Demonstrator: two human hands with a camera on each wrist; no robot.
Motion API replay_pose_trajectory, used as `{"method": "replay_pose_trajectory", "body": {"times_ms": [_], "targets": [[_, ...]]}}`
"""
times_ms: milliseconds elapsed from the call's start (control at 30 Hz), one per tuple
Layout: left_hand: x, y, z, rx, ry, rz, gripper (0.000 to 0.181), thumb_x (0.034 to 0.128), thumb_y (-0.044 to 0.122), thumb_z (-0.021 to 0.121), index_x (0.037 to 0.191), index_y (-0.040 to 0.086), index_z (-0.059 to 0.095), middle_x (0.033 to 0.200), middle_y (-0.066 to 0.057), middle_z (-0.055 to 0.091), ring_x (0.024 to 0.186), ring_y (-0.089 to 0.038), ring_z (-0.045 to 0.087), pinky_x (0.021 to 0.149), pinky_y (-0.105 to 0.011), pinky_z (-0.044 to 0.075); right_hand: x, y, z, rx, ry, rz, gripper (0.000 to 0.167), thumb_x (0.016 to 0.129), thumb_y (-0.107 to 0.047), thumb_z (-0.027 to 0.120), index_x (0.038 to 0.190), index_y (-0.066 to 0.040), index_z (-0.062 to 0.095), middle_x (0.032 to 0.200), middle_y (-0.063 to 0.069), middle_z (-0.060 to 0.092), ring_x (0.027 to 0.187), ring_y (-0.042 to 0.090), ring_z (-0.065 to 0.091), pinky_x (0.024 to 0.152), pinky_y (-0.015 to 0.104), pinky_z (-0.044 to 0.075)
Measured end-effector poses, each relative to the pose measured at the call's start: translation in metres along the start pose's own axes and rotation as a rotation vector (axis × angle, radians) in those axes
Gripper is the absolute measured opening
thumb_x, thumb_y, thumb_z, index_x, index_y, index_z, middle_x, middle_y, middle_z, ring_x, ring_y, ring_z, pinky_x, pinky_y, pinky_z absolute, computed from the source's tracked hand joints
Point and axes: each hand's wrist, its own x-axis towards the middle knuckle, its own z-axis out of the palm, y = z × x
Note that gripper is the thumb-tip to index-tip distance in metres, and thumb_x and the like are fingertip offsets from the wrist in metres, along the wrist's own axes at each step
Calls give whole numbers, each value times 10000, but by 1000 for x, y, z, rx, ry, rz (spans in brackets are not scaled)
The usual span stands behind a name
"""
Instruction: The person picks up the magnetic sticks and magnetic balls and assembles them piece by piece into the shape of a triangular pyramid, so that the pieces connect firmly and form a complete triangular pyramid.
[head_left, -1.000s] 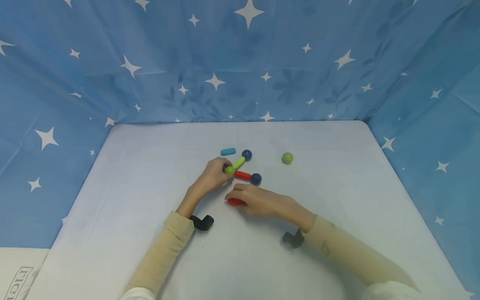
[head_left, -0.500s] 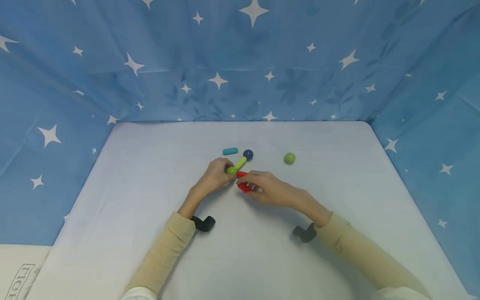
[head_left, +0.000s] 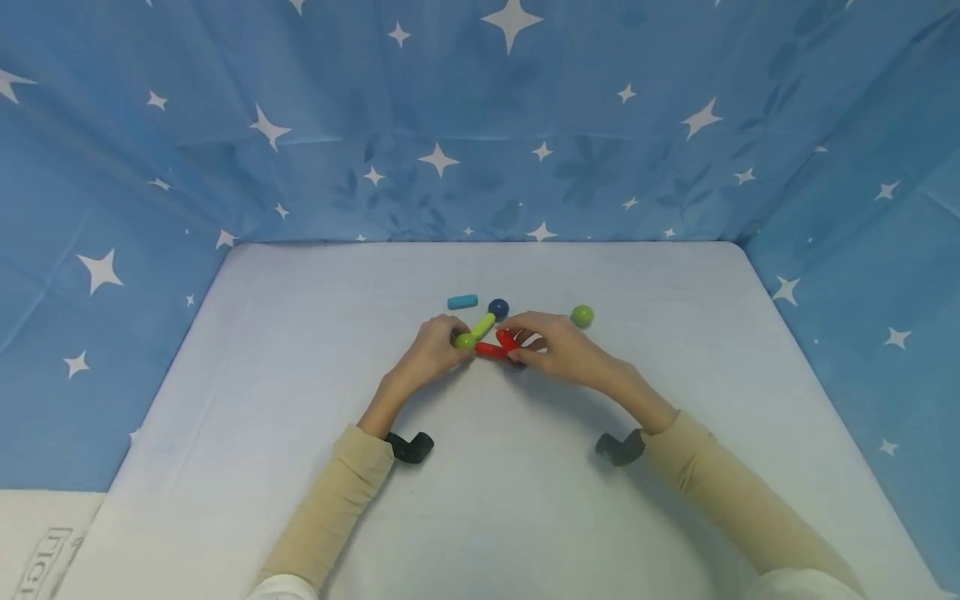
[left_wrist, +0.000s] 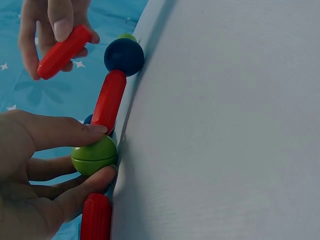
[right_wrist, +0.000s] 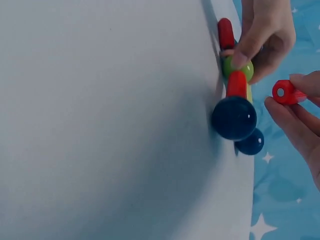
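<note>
My left hand [head_left: 437, 343] pinches a green ball [left_wrist: 94, 155] between thumb and fingers. A red rod [left_wrist: 109, 100] runs from that ball to a dark blue ball [right_wrist: 234, 118], which the right hand mostly covers in the head view. From the green ball a yellow-green rod [head_left: 483, 326] leads to another dark blue ball [head_left: 498, 309]. Another red rod [left_wrist: 96, 217] shows on the near side of the left hand in its wrist view. My right hand [head_left: 558, 346] pinches a separate red rod [right_wrist: 287, 93] by the chain's dark blue end, apart from it in both wrist views.
Behind the joined pieces lies a light blue rod [head_left: 462, 301] on the white table [head_left: 480, 500]. A loose green ball [head_left: 582, 316] sits just beyond the right hand. A blue star-patterned curtain [head_left: 480, 125] stands along the table's back and sides.
My right hand has carried its red rod away from me and to the right, from in front of the joined pieces to their dark blue end. The left hand keeps its grip, almost still.
</note>
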Motion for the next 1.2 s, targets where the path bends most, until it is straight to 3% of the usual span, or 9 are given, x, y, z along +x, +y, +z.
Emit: {"method": "replay_pose_trajectory", "body": {"times_ms": [233,533,733,867,1033,1200], "targets": [[-11,-8,8,-11,-12,-35,399,861,75,821,1215,-55,692,1132,-168,682,974,-247,636,864,-357,591,0,21,7,110,42,157,429,931,-17,699,1352,-69,635,1244,91,698,1098,253,699,952,414,591],[-8,-8,6,-22,4,-31,379,845,89,837,1172,-49,705,1093,-143,678,938,-221,627,821,-334,584,9,34,12,151,98,345,406,922,-77,724,1318,-99,632,1168,88,709,1097,270,695,922,408,599],[-4,-4,5,-9,17,-17,389,850,105,838,1178,-46,694,1103,-144,666,951,-226,616,826,-336,577,16,34,9,118,90,393,451,920,-111,739,1346,-67,595,1117,120,723,1023,255,703,837,342,607],[-1,0,3,-4,38,9,401,849,105,840,1184,-54,688,1122,-161,674,965,-240,624,832,-351,578,20,33,6,132,128,418,453,914,-100,740,1327,-29,568,1157,158,718,1046,280,706,854,370,609],[1,2,2,1,25,-10,392,849,93,838,1185,-57,701,1128,-157,681,950,-230,621,817,-336,571,22,35,9,134,129,420,421,933,-98,727,1315,14,590,1198,197,712,1081,309,705,860,360,610],[-3,2,3,-11,34,0,404,848,82,836,1197,-63,693,1138,-160,674,966,-237,626,828,-340,574,26,32,13,86,114,423,414,939,-124,730,1337,-47,651,1224,149,726,1101,301,710,845,369,617]]}}
